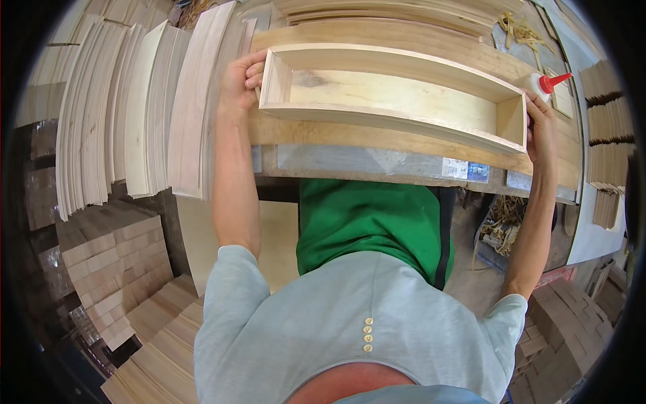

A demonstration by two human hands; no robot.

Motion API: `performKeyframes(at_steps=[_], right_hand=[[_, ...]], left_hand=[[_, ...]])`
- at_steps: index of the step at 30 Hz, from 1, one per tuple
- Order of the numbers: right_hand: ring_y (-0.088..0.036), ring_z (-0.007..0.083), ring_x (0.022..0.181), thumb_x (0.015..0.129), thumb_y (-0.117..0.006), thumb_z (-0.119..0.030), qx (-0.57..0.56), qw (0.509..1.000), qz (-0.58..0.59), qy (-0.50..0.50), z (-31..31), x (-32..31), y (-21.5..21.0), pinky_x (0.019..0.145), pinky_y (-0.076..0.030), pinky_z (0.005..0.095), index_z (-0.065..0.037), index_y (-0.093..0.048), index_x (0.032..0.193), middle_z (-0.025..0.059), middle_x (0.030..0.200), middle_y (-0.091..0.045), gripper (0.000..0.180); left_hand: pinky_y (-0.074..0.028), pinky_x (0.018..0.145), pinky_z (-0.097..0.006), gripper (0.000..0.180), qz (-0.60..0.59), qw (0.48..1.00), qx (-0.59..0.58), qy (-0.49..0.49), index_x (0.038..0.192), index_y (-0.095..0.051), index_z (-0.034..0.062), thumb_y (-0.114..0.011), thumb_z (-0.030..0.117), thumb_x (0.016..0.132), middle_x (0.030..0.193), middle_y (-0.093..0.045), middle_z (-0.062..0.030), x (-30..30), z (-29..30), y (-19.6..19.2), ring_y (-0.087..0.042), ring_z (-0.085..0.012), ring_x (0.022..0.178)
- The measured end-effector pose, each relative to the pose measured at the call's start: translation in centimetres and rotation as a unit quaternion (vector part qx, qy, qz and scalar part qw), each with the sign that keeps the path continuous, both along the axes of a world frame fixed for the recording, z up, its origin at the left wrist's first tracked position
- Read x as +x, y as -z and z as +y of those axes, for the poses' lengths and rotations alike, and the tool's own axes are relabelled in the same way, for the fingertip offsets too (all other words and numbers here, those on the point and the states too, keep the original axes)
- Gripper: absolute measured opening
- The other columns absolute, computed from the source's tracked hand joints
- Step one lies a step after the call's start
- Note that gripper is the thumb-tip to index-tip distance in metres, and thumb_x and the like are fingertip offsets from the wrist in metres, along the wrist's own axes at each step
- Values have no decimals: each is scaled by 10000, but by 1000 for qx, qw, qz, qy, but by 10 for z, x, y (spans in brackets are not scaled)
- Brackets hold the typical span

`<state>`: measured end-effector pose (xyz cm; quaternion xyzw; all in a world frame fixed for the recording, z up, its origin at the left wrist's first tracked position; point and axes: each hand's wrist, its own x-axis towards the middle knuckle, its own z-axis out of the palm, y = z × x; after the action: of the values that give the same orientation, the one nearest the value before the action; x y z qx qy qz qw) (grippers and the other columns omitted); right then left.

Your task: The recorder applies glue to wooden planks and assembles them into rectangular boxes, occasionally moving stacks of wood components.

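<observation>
Wooden box frame [397,94] lies lengthwise on the tabletop [404,145] between both hands: left hand [241,84] grips its left end, right hand [542,128] clasps its right end.

A long open box [397,101] lies crosswise on the table [404,145], with the left hand [239,84] at its left end and the right hand [542,128] at its right end. A glue bottle [542,84] lies just behind the right hand, and flat boards [390,13] are stacked behind the box. Thin sheets [128,114] stand on edge in rows left of the box, block piles [114,269] sit lower left, and more blocks [609,128] are stacked at the right.
</observation>
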<state>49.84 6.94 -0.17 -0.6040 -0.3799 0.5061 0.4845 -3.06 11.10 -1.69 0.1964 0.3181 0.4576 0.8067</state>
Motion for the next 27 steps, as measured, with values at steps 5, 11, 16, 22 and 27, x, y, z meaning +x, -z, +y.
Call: performKeyframes(at_steps=[5, 11, 16, 22, 27], right_hand=[[-510, 43, 632, 958, -535, -192, 26, 997, 26, -61, -5, 9, 10, 553, -404, 171, 9, -595, 1141, 5, 802, -597, 278], [-533, 128, 1097, 990, -477, -312, 70, 996, -46, -45, -22, 12, 24, 931, -416, 255, -3, -557, 1261, 74, 1197, -595, 419], [-505, 147, 1142, 974, -481, -391, 77, 989, -113, -56, -25, 2, 15, 989, -374, 288, 3, -543, 1277, 90, 1236, -578, 500], [-498, 170, 1161, 951, -508, -411, 21, 998, -49, -22, -27, 8, 11, 1002, -359, 303, -5, -532, 1290, 88, 1258, -564, 529], [-538, 124, 1058, 942, -517, -432, 7, 995, -98, -25, -26, -2, 13, 878, -417, 274, -56, -537, 1296, 36, 1201, -590, 518]], left_hand=[[-488, 539, -175, 247, 241, 962, 64, -114, 1134, -560, -44, -506, 112, 951, 786, -635, -17, 31, -22, -24, -591, -57, 617], [-500, 765, -242, 316, 482, 842, 197, -144, 1168, -615, -10, -590, 187, 923, 954, -660, -45, 31, -35, -37, -630, -124, 809], [-482, 743, -246, 259, 599, 748, 249, -141, 1046, -669, -12, -663, 166, 857, 901, -651, -53, 50, -33, -39, -607, -123, 828], [-471, 743, -266, 179, 637, 701, 274, -168, 907, -706, -9, -701, 135, 801, 853, -643, -70, 56, -25, -35, -600, -144, 800], [-464, 748, -265, 220, 674, 657, 294, -164, 966, -690, -10, -689, 160, 826, 883, -656, -79, 58, -33, -40, -599, -149, 812]])
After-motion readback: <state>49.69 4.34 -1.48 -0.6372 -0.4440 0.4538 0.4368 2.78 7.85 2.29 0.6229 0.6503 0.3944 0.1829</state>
